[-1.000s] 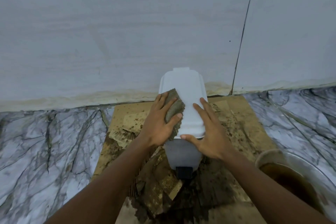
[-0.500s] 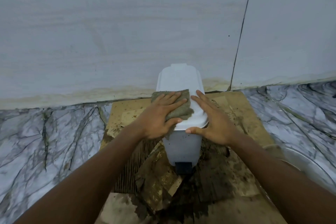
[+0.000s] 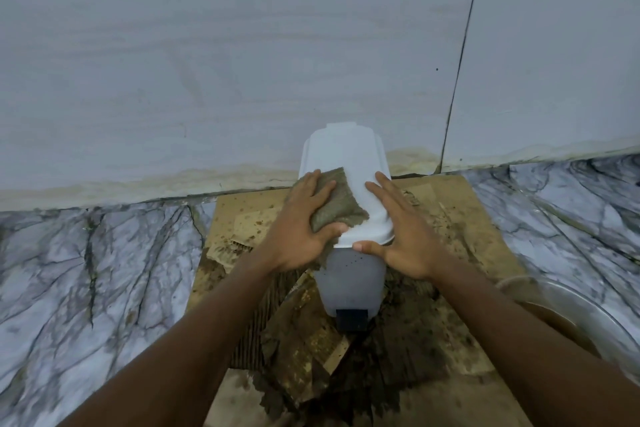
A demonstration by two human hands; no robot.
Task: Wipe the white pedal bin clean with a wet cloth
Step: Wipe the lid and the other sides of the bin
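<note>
The white pedal bin (image 3: 346, 156) stands upright against the wall, lid closed, with its black pedal (image 3: 351, 320) at the front bottom. A grey-brown wet cloth (image 3: 337, 204) lies on the left half of the lid. My left hand (image 3: 301, 225) presses on the cloth, thumb hooked under its near edge. On the lid's right side rests my right hand (image 3: 401, 232), fingers spread flat and thumb at the front rim, holding the bin steady.
The bin sits on soggy, torn brown cardboard (image 3: 460, 218) spread over the marble floor (image 3: 86, 270). A clear bowl of brown water (image 3: 581, 315) stands at the right, close to my right forearm. The pale wall (image 3: 242, 45) rises right behind the bin.
My left hand slid the cloth from across the lid's middle toward its left side and slightly back. The right hand stayed on the lid's right edge.
</note>
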